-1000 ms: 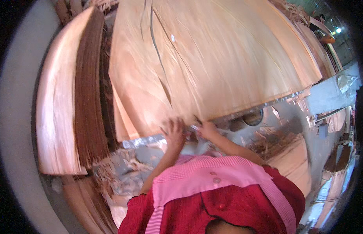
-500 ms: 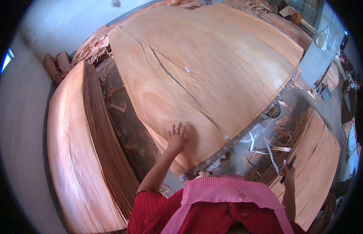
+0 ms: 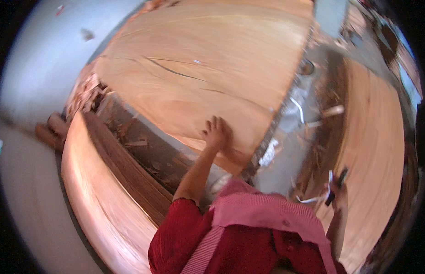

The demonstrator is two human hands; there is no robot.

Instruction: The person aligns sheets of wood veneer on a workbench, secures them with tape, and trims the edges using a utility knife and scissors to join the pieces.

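A broad sheet of pale orange-brown wood veneer (image 3: 235, 41) lies in front of me, with a long dark split (image 3: 173, 71) running across it. My left hand (image 3: 216, 133) rests flat on its near part, fingers spread, with nothing in its grasp. Low on the right, my right hand (image 3: 339, 197) is closed around a black hand tool (image 3: 342, 176) whose exact kind I cannot make out. A narrow white strip (image 3: 313, 199) trails beside that hand. Small white patches (image 3: 196, 61) stick to the veneer close to the split.
On my left stands a stack of veneer (image 3: 100, 178) with dark layered edges. Another veneer stack (image 3: 374, 132) is at the right, near my right forearm. Scraps and a loose white strip (image 3: 298, 109) litter the floor between. A pale wall (image 3: 43, 68) rises at the far left.
My view has swung, so the veneer and both stacks sit turned in the picture. My left hand stays flat on the sheet, and my right hand keeps the black tool.
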